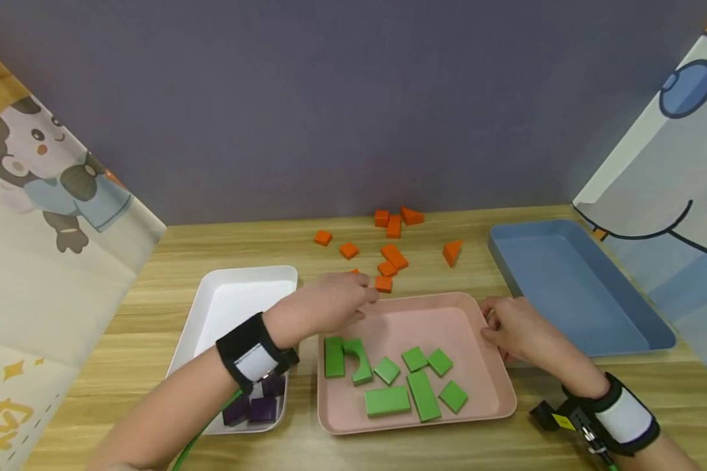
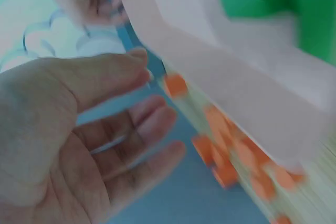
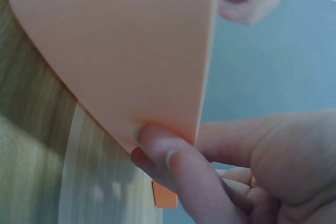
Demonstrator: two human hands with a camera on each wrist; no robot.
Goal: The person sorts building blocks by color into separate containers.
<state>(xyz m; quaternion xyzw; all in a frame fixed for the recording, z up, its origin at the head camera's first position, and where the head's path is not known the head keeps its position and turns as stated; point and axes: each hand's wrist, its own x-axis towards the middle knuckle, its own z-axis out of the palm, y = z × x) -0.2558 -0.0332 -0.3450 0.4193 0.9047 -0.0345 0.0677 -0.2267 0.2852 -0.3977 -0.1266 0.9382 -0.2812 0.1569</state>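
Observation:
A pink tray [image 1: 477, 373] holds several green blocks [image 1: 423, 396], among them an arch, long rectangles and small squares. My right hand [image 1: 521, 330] grips the tray's right rim; in the right wrist view its fingertips [image 3: 163, 142] press the outer wall while the thumb lies over the rim. Above the tray's far left corner is my left hand [image 1: 330, 301], its fingers loosely bent. The left wrist view shows nothing between that thumb and those fingers, apart from the tray wall. Several orange blocks [image 1: 393, 255] lie scattered on the table behind the tray.
To the left stands a white tray [image 1: 230, 297] with dark purple blocks [image 1: 262, 410] at its near end, partly behind my left forearm. A blue tray [image 1: 571, 288] sits at the right. A grey partition [image 1: 353, 118] rises behind the wooden table [image 1: 259, 245], with printed panels on both sides.

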